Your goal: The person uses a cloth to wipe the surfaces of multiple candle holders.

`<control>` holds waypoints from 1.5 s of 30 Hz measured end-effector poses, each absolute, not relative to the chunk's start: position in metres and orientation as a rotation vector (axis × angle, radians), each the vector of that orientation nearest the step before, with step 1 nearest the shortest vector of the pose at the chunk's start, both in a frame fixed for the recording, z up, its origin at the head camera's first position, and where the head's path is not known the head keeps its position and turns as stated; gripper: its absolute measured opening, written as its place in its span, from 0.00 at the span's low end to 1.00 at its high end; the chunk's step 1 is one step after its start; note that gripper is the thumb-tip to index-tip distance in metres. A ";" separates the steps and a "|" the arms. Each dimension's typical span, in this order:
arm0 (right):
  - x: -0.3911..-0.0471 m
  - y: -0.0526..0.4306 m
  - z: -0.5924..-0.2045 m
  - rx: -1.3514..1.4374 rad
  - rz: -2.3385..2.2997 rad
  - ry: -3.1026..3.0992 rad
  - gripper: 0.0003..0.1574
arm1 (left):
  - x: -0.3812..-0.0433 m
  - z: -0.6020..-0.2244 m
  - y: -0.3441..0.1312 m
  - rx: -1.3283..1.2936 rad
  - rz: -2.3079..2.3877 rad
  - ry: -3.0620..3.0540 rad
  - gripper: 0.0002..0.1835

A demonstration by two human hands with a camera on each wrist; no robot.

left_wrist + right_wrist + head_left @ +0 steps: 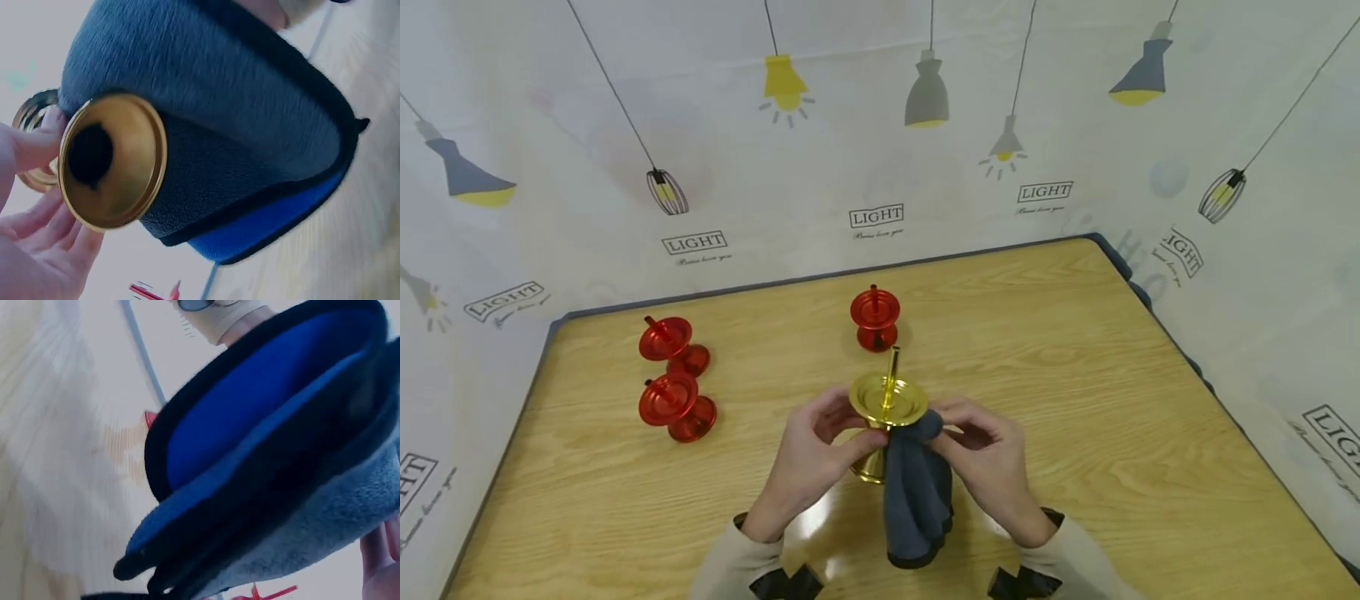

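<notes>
A gold candlestick (868,400), with a round dish and a thin upright stem, is raised over the table's near middle. My left hand (808,458) grips its waist, thumb in front. In the left wrist view its hollow flared foot (140,169) faces the camera. My right hand (992,467) pinches a dark grey-blue cloth (917,500) against the candlestick's right side, just under the dish. The cloth hangs down in folds. Its bright blue inner side (231,412) and black edging show in the right wrist view, where it hides most of the right hand.
A red candlestick (875,310) stands upright behind the gold one. Two more red candlesticks, a farther one (666,340) and a nearer one (670,400), are at the left. The wooden table (1075,350) meets a lamp-printed white curtain (820,167) at the back and sides.
</notes>
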State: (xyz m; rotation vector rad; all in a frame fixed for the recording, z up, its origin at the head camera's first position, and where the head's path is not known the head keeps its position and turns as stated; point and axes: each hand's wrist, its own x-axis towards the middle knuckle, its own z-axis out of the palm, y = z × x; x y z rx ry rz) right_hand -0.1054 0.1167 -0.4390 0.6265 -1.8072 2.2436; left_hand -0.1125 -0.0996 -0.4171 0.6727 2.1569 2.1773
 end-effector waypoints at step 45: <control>-0.121 0.097 -0.445 0.585 2.284 -1.826 0.10 | -0.118 -0.429 -0.104 0.266 2.255 2.186 0.20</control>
